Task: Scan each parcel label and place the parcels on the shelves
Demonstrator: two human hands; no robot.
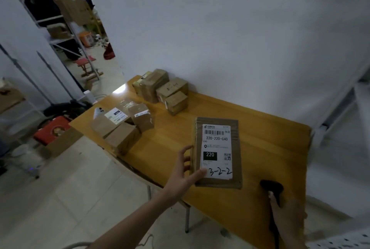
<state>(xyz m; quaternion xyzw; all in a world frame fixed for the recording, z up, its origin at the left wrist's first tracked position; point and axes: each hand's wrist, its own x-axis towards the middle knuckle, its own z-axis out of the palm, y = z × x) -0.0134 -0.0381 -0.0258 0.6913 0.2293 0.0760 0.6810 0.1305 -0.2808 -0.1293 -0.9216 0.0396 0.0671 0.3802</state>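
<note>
Lower centre: left hand [185,170] is pinching the parcel [217,151]; right hand [286,211], gripping the scanner [272,188], should be aiming squarely at the label [217,150].

2 bare forearms, no sleeves, hands [181,176] ungloved.

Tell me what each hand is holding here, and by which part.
The left hand grips the flat brown parcel at its left edge, thumb on the label's lower corner. The right hand grips the black scanner by its handle.

Brown parcels sitting on an orange-yellow table [260,128]

Nearest parcel [218,183] wearing a white label [217,151], black-printed; black scanner [272,190] showing at five o'clock.
</note>
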